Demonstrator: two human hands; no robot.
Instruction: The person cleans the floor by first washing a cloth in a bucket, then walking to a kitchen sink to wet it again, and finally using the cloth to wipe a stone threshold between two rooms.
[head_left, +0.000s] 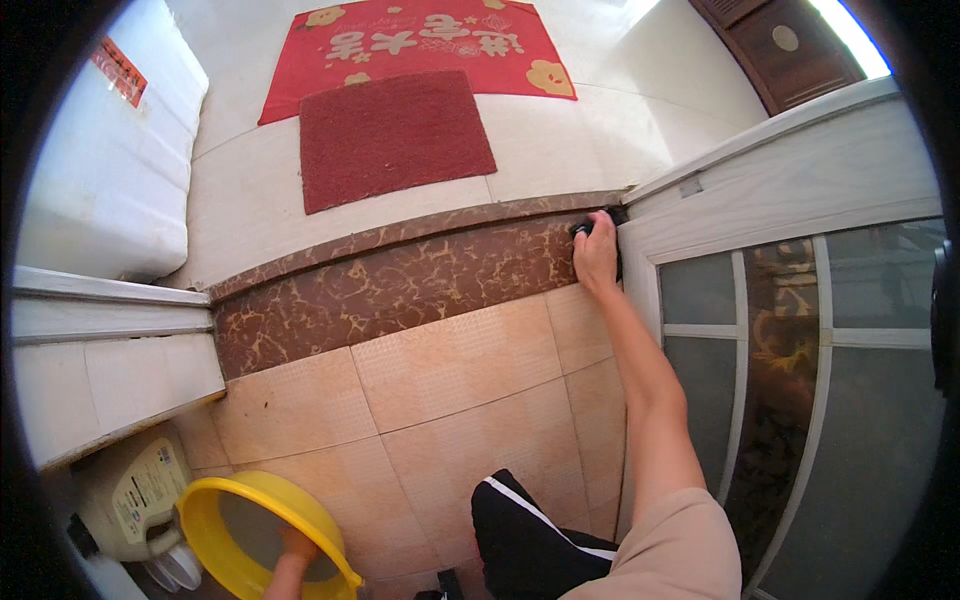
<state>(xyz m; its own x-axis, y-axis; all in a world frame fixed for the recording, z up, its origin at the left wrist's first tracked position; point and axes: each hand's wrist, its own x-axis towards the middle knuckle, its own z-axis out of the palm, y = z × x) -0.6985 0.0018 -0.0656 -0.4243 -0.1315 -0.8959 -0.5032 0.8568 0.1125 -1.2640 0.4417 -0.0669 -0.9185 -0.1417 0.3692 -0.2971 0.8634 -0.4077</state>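
Note:
My right hand (597, 255) reaches out to the right end of the brown marbled threshold (397, 274), close to the foot of the door frame. Its fingers are curled around a small black thing (580, 228), mostly covered by the hand; it may be a cloth. At the lower left, my left hand (298, 545) is down inside a yellow plastic basin (281, 491) that holds greyish liquid. Its fingers are hidden there, so their pose cannot be made out.
A white-framed glass door (697, 292) stands along the right. Beyond the threshold lie a dark red mat (394, 142) and a larger red rug (510, 71) with writing. A grey plastic jug (135, 495) is beside the basin. Tan tiles (465, 375) cover the near floor.

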